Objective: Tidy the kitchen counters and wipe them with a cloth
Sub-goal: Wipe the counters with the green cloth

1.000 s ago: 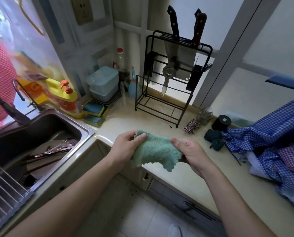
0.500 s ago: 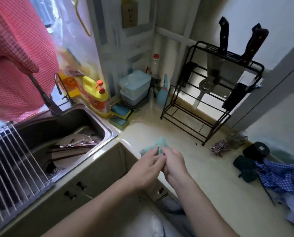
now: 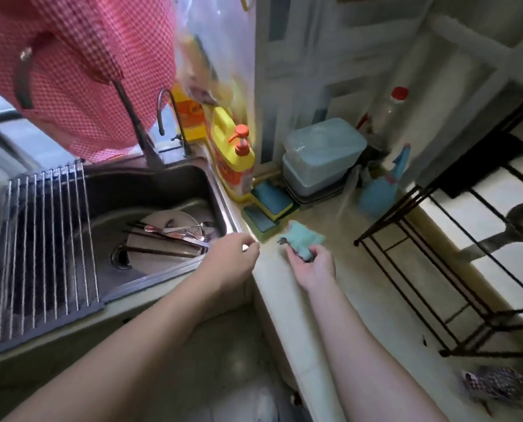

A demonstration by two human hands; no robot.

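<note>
"What have the hands got?"

"The right hand (image 3: 312,267) grips the green cloth (image 3: 304,242), bunched on the counter (image 3: 364,303). The left hand (image 3: 233,257), just beside it, has curled fingers; blur hides whether it pinches anything."

"And around them?"

"Sponges (image 3: 271,200) just beyond the cloth; the sink (image 3: 162,185) lies left of the left hand."

A plate (image 3: 181,217) and cutlery (image 3: 175,230) lie in the sink (image 3: 150,184); a rack (image 3: 47,248) covers its left end.

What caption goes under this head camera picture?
Right hand grips a green cloth at the counter beside the sink.
</note>
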